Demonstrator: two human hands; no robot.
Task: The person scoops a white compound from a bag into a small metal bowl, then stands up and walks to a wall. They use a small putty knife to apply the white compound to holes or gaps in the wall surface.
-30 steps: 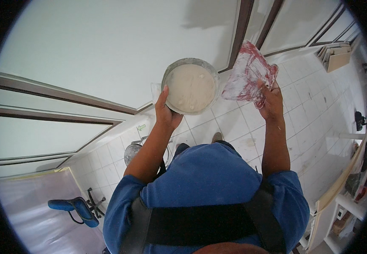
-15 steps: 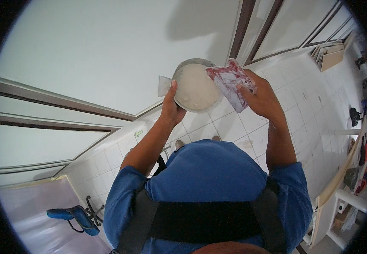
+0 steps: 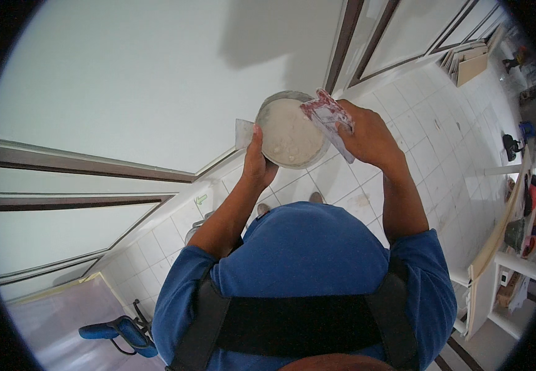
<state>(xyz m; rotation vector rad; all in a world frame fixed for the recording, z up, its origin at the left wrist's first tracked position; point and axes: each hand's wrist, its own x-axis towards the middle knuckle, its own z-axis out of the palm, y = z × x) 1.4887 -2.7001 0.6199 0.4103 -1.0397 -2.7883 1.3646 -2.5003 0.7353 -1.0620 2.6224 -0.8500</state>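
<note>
Bowl held in my left fingers [image 3: 256, 140], red-and-white smeared wrapper [image 3: 330, 120] pinched in my right fingers [image 3: 349, 137].
My left thumb lies along the near side of the bowl [image 3: 271, 110] and the other fingers go underneath, mostly hidden; the pale, lumpy mix [image 3: 289, 133] sits just right of that thumb, powder or paste, I can't tell. A clear flat piece [image 3: 243, 131] sticks out just left of it. My right fingers are closed on the wrapper, whose end reaches left of them over the bowl's rim; whether it touches, I can't tell. I judge the step in hand to be working the wrapper at the bowl's mouth; the next move calls for a level left hold and a careful right wrist.
</note>
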